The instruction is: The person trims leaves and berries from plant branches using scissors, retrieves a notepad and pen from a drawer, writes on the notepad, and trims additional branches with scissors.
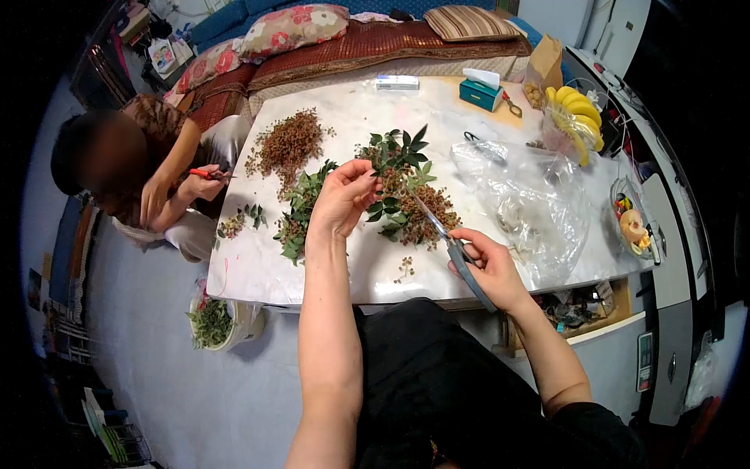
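My left hand (pixel 348 197) is closed in a pinch on a leafy sprig (pixel 400 153) with dark green leaves, held over the table. In my right hand (pixel 492 270) is a pair of scissors (pixel 461 262) with grey handles, its blades pointing up and left toward the sprig. Beneath them lies a heap of small brown berry clusters (pixel 426 211). A pile of cut green leaves (pixel 308 199) is left of my left hand. Further back is a larger heap of brown berry clusters (pixel 291 144). One small berry stem (pixel 405 269) rests near the table's front edge.
A person (pixel 160 176) at the left holds a red-handled tool (pixel 205 173). On the white table (pixel 367 285) are a clear plastic bag (pixel 531 211), bananas (pixel 578 113), a tissue box (pixel 480 94) and a fruit bowl (pixel 619 195). A bucket of leaves (pixel 242 327) stands on the floor; an open drawer (pixel 621 301) juts out below.
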Available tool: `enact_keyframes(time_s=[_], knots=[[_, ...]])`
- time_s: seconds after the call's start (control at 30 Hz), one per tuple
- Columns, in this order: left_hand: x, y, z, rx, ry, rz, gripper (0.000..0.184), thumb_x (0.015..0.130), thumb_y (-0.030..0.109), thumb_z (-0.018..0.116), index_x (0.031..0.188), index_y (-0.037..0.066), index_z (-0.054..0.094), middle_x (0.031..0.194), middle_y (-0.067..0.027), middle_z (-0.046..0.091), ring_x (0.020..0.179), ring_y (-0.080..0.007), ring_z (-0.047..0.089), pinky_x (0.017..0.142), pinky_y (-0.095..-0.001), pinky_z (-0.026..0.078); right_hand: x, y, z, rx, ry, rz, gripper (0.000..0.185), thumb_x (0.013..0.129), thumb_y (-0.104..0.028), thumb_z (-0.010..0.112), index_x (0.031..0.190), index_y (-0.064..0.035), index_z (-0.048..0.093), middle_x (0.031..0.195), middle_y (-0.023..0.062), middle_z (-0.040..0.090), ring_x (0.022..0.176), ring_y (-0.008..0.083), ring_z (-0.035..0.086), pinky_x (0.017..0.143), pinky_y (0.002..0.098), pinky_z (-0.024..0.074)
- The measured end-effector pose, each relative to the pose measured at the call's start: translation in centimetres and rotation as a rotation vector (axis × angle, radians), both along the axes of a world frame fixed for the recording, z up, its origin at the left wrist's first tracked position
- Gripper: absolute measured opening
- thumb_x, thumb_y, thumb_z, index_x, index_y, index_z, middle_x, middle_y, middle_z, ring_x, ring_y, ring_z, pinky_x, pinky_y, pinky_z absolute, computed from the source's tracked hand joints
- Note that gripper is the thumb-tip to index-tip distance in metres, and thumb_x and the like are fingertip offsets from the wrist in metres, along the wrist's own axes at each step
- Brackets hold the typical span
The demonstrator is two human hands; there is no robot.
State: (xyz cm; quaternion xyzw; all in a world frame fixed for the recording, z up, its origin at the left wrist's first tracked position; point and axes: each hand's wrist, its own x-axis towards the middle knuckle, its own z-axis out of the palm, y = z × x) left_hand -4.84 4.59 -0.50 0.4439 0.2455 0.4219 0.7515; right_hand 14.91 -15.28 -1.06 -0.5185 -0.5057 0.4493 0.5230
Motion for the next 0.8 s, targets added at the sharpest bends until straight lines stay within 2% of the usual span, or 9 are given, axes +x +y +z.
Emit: enact_keyframes(time_s=[0.07, 0.2, 0.27, 0.3, 0.37, 0.6, 0.8], knots=[[0.1, -0.2, 0.2, 0.002, 0.015, 0.004, 0.012, 0.084, 0.000, 0.062, 0.095, 0.004, 0.060, 0.079, -0.0038, 0.064, 0.070, -0.0103, 0.063, 0.060, -0.0216, 0.052, 0.3, -0.1, 0.7, -0.010, -0.275, -0.034, 0.038, 0.079, -0.005, 0.065, 0.115, 0.0001, 0.054, 0.066, -0.0053, 0.043, 0.060, 0.0019, 0.037, 0.055, 0.0174, 0.0318], [0.2, 0.0, 0.1, 0.003, 0.025, -0.024, 0.012, 0.083, 0.000, 0.062, 0.095, 0.004, 0.060, 0.079, -0.0035, 0.064, 0.070, -0.0100, 0.063, 0.058, -0.0206, 0.052, 0.2, 0.1, 1.3, 0.019, -0.348, -0.068, 0.038, 0.077, -0.005, 0.065, 0.114, -0.0009, 0.055, 0.064, -0.0031, 0.042, 0.059, 0.0049, 0.037, 0.054, 0.0200, 0.0317], [0.1, 0.2, -0.2, 0.011, 0.004, -0.050, 0.012, 0.083, 0.000, 0.062, 0.095, 0.004, 0.060, 0.079, -0.0035, 0.064, 0.069, -0.0099, 0.062, 0.059, -0.0207, 0.052, 0.1, 0.1, 1.4, 0.118, -0.485, -0.111, 0.040, 0.074, -0.008, 0.065, 0.113, -0.0051, 0.055, 0.061, 0.0114, 0.053, 0.053, 0.0196, 0.053, 0.054, 0.0294, 0.0412], [0.1, 0.3, -0.2, 0.020, -0.018, -0.076, 0.012, 0.083, 0.000, 0.062, 0.094, 0.004, 0.060, 0.079, -0.0035, 0.064, 0.069, -0.0098, 0.062, 0.059, -0.0207, 0.052, 0.1, 0.0, 1.3, 0.118, -0.485, -0.112, 0.040, 0.074, -0.008, 0.065, 0.113, -0.0051, 0.055, 0.061, 0.0114, 0.053, 0.053, 0.0196, 0.053, 0.054, 0.0294, 0.0412], [0.0, 0.3, -0.1, 0.016, -0.007, -0.069, 0.012, 0.083, 0.000, 0.061, 0.094, 0.005, 0.060, 0.079, -0.0031, 0.063, 0.069, -0.0096, 0.062, 0.059, -0.0208, 0.052, 0.0, -0.2, 1.0, 0.190, -0.537, -0.130, 0.042, 0.073, -0.008, 0.064, 0.114, -0.0066, 0.054, 0.066, 0.0142, 0.058, 0.057, 0.0284, 0.058, 0.055, 0.0351, 0.0437], [0.5, -0.3, 0.2, -0.046, 0.073, -0.009, 0.014, 0.083, -0.002, 0.060, 0.095, 0.006, 0.059, 0.079, -0.0016, 0.063, 0.069, -0.0096, 0.062, 0.060, -0.0212, 0.051, -0.2, -0.2, 1.4, 0.162, -0.600, -0.154, 0.042, 0.074, -0.008, 0.064, 0.114, -0.0078, 0.052, 0.068, 0.0140, 0.059, 0.057, 0.0308, 0.059, 0.055, 0.0370, 0.0443], [0.4, 0.1, -0.3, -0.007, 0.000, -0.114, 0.015, 0.083, -0.002, 0.060, 0.096, 0.005, 0.059, 0.080, -0.0026, 0.063, 0.070, -0.0101, 0.062, 0.060, -0.0220, 0.052, -0.3, -0.2, 1.4, 0.149, -0.628, -0.173, 0.042, 0.074, -0.009, 0.065, 0.114, -0.0081, 0.052, 0.071, 0.0151, 0.061, 0.061, 0.0329, 0.061, 0.057, 0.0382, 0.0462]])
